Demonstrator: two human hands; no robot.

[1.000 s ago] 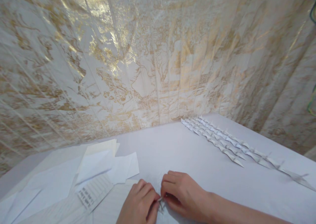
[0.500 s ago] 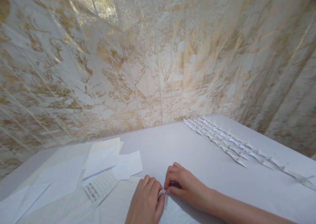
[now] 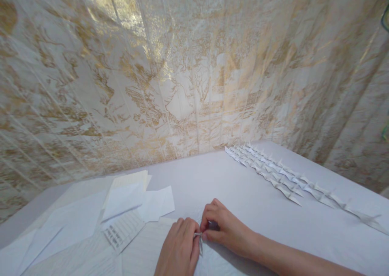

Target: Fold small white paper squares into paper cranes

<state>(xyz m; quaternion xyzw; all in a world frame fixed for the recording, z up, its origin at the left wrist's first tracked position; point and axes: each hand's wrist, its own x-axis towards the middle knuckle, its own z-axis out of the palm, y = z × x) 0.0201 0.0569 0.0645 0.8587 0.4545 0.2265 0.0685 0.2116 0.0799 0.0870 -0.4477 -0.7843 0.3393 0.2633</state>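
Observation:
At the table's near edge, my left hand [image 3: 179, 245] and my right hand [image 3: 223, 229] meet, fingertips almost touching. Between them is a small folded paper piece [image 3: 199, 236], whitish-grey and thin, with a narrow strip pointing down toward me. My left thumb and fingers pinch its left side. The right thumb and index finger close on its right end. Much of the paper is hidden behind the fingers, so its full shape does not show.
Rows of small folded paper figures [image 3: 281, 170], pointed like cranes, run along the right side of the white table [image 3: 194, 178]. Loose white paper sheets [image 3: 75, 211] and a printed slip [image 3: 123, 229] overlap on the left. A gold-patterned curtain [image 3: 182, 85] hangs behind the table.
The paper piece between my fingertips has turned and looks narrower, with a thin strip now hanging down. My hands stay nearly in place, both still pinching.

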